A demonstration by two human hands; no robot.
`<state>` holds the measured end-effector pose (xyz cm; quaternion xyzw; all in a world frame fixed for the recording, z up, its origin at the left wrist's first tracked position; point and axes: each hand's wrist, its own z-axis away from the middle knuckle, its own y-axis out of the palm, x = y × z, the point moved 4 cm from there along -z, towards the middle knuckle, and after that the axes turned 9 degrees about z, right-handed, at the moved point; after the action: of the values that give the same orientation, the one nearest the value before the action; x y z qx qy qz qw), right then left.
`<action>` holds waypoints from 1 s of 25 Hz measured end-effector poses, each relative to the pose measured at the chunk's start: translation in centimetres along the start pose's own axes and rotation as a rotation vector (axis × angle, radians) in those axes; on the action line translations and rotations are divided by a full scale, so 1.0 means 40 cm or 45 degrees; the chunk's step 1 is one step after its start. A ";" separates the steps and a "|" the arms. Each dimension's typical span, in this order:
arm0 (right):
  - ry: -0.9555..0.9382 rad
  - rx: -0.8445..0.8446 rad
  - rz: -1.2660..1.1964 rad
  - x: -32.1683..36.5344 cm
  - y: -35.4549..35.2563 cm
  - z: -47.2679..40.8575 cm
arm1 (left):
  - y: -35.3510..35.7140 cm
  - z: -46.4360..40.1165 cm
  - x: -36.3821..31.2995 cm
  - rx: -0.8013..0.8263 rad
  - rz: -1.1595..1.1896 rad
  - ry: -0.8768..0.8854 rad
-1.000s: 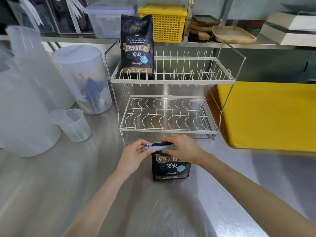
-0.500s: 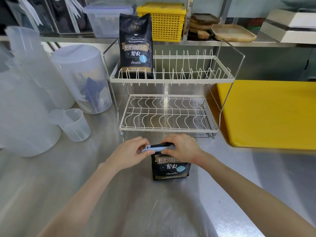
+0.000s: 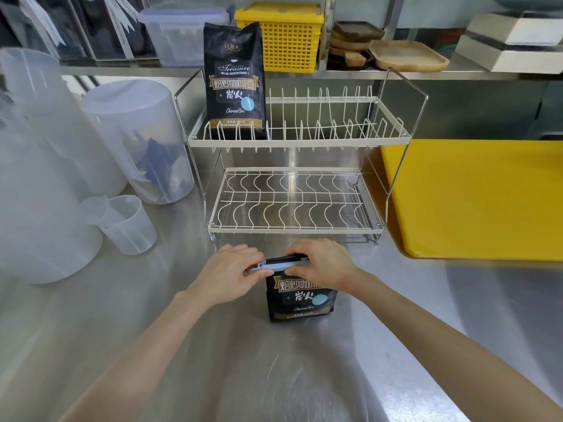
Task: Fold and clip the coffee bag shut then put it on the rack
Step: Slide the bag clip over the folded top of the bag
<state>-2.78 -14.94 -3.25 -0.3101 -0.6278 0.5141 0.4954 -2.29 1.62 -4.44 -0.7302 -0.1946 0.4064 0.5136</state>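
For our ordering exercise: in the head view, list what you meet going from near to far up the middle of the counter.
Coffee bag on the counter → blue clip → rack's lower shelf → rack's upper shelf → yellow basket.

Black coffee bag [image 3: 300, 300] with gold lettering; pale blue clip [image 3: 278, 265]; white wire rack [image 3: 297, 141]; yellow basket [image 3: 285, 38].

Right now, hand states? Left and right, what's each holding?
Left hand: closed, pinching the left end of the blue clip.
Right hand: closed, pressing the clip onto the folded top of the coffee bag.
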 end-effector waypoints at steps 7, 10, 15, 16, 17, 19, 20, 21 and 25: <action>0.067 -0.091 -0.063 -0.005 0.000 0.005 | 0.004 0.005 0.001 -0.148 0.149 -0.153; 0.031 -0.111 -0.084 -0.011 -0.004 0.013 | 0.004 0.008 -0.001 -0.173 0.200 -0.178; 0.231 -0.192 -0.432 -0.101 -0.006 0.079 | 0.010 0.023 0.010 -0.187 0.345 -0.264; 0.293 -0.212 -0.536 -0.120 -0.002 0.094 | 0.012 0.023 0.010 -0.188 0.360 -0.269; 0.350 -0.232 -0.605 -0.135 0.003 0.107 | 0.014 0.023 0.010 -0.190 0.371 -0.272; 0.427 -0.241 -0.688 -0.150 0.020 0.128 | 0.021 0.025 0.012 -0.198 0.401 -0.285; 0.445 -0.235 -0.718 -0.151 0.031 0.137 | 0.024 0.027 0.014 -0.203 0.425 -0.298; 0.455 -0.229 -0.747 -0.151 0.042 0.143 | 0.029 0.031 0.015 -0.207 0.458 -0.312; 0.502 -0.246 -0.898 -0.147 0.081 0.160 | 0.056 0.048 0.011 -0.231 0.667 -0.400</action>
<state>-7.34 -21.51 -7.99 -0.2134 -0.6340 0.1824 0.7205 -3.85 2.18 -6.94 -0.7266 -0.1125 0.6136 0.2879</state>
